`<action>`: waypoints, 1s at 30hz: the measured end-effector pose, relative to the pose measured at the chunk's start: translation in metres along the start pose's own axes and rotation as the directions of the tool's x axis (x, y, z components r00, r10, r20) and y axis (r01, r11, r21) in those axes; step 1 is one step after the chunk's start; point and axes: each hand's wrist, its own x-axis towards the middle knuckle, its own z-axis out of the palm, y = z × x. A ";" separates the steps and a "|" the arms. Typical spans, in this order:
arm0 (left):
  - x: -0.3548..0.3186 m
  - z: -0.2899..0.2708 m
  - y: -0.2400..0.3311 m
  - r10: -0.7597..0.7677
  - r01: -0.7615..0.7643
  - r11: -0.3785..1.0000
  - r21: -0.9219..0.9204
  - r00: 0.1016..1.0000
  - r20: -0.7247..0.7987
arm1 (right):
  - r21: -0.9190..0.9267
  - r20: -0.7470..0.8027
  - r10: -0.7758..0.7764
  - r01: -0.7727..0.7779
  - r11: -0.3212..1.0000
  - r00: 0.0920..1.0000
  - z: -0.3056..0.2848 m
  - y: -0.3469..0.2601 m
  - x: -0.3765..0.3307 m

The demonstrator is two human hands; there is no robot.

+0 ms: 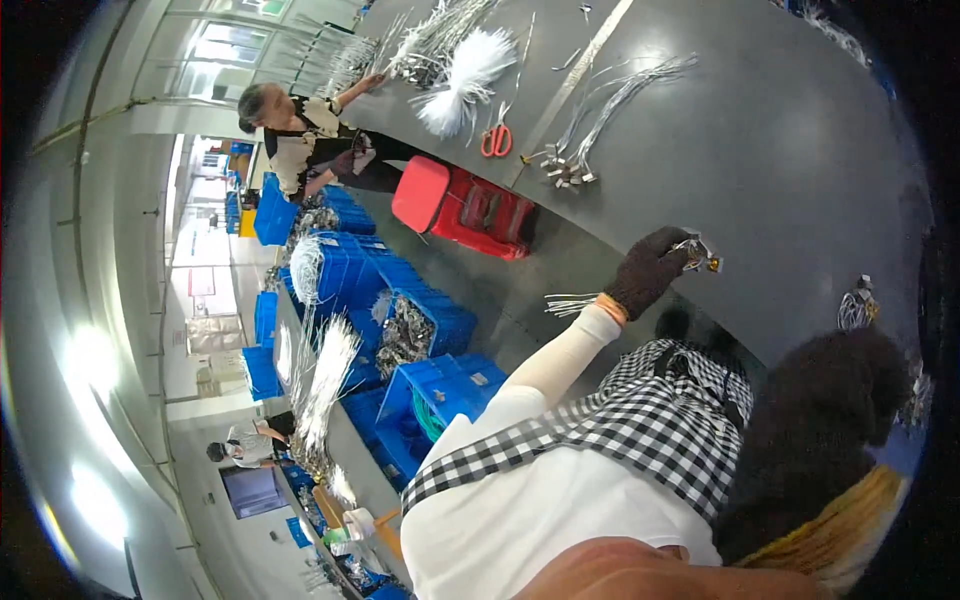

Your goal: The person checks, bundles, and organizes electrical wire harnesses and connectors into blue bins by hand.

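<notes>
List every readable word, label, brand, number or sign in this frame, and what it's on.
Readable text: none.
Wall sheets: faint marks, too small and blurred to read.
Pale patch on a blue crate: possibly a label, too small to read.
Cable at the left hand: no legible marking.

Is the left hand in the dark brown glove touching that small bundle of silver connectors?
Touching. The head view shows the dark brown gloved left hand with its fingertips against the small bundle of silver connectors, no gap between.
</notes>
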 end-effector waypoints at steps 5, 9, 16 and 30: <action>0.004 -0.003 -0.008 0.101 -0.119 0.977 0.178 0.989 0.108 | -0.022 -0.010 -0.036 0.036 0.999 0.999 0.001 0.003 0.002; 0.004 -0.002 -0.001 0.408 -0.446 0.767 0.461 0.894 0.186 | -0.026 -0.032 -0.028 0.027 0.999 0.999 0.005 0.010 0.003; 0.002 0.003 0.004 0.078 -0.091 0.977 0.193 0.994 0.075 | -0.030 -0.002 -0.108 0.108 0.994 0.994 0.023 0.005 0.011; 0.013 0.020 -0.008 0.297 -0.357 0.812 0.462 0.934 0.199 | -0.026 -0.009 -0.210 0.210 0.977 0.978 0.039 0.004 0.007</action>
